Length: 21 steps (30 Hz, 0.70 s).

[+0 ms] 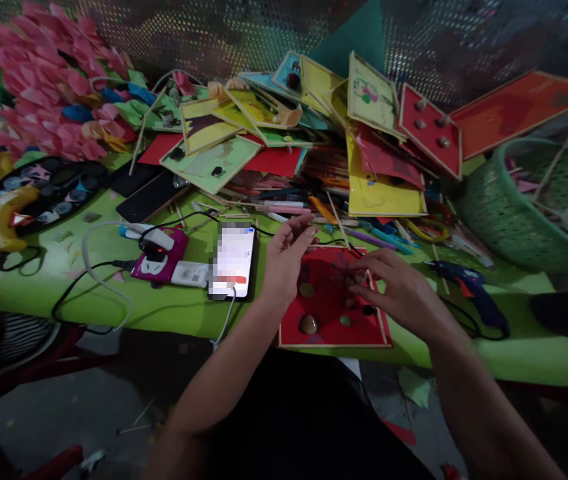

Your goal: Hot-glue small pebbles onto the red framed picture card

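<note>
A red card framed with thin sticks (331, 317) lies at the near edge of the green table (174, 310), with small pebbles stuck on it. My left hand (287, 257) hovers over the card's left upper corner, fingers loosely curved and apart, holding nothing that I can see. My right hand (397, 287) rests on the card's right side, its fingers drawn together over a small dark piece; what they pinch is too small to name. A phone (234, 261) lies just left of my left hand.
A heap of framed coloured cards (314, 127) covers the back of the table. A green basket (539, 200) stands at the right, a blue glue gun (469, 287) beside my right hand. Pink paper flowers (49, 80), a yellow glue gun (1, 213), a power bank and cables (157, 257) lie left.
</note>
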{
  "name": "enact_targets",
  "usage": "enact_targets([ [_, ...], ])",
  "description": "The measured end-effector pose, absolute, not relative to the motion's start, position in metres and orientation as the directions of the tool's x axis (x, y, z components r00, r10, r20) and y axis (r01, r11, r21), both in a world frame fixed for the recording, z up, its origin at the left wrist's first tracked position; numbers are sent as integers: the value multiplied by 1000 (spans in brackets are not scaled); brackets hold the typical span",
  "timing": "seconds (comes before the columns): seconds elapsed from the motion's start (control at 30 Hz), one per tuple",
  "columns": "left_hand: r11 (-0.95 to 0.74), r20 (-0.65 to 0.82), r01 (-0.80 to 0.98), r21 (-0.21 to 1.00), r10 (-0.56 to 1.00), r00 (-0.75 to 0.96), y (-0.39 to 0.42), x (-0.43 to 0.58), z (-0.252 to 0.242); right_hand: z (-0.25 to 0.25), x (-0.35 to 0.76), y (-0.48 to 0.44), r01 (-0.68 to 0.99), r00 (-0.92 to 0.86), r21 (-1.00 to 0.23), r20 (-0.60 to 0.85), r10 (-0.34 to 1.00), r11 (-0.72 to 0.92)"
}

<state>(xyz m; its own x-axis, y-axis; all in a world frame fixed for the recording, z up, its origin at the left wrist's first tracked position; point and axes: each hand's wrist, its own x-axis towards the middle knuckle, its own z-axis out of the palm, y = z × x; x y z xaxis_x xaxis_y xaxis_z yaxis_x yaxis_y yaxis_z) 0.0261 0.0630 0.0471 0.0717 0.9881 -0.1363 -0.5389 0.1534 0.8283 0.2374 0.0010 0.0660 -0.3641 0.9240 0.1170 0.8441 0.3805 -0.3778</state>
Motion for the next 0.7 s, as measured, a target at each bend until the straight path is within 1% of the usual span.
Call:
enact_targets([
  [0.1, 111, -72, -371, 922, 990, 117, 62, 26, 46, 67, 252, -10, 855, -243, -408, 229, 943, 320],
  [0.17, 44, -8, -178, 983, 980, 198, 60, 25, 48, 65, 261, -20, 859, -143, -439, 285, 948, 261],
  [0.2, -20, 34, -62, 998, 968, 250, 58, 25, 49, 63, 264, -27, 856, -92, -461, 308, 947, 234],
  [0.27, -198, 121, 179, 964, 922, 367, 55, 25, 51, 58, 270, -40, 840, -7, -506, 348, 937, 194],
  [0.33, -367, 158, 370, 853, 858, 488, 53, 24, 53, 51, 274, -54, 821, 55, -544, 378, 924, 174],
  [0.37, -424, 147, 434, 795, 829, 540, 52, 24, 53, 48, 276, -60, 810, 79, -562, 387, 919, 167],
  [0.43, -483, 101, 509, 713, 788, 607, 51, 25, 53, 40, 278, -71, 784, 119, -601, 386, 915, 152],
  [0.5, -510, 62, 547, 664, 766, 640, 50, 25, 51, 31, 281, -79, 760, 152, -635, 377, 914, 135],
  [0.6, -540, 44, 574, 616, 751, 659, 50, 26, 48, 20, 284, -84, 735, 181, -669, 352, 918, 111],
  [0.7, -556, 52, 578, 598, 746, 664, 49, 26, 47, 16, 286, -84, 706, 203, -703, 311, 928, 81],
])
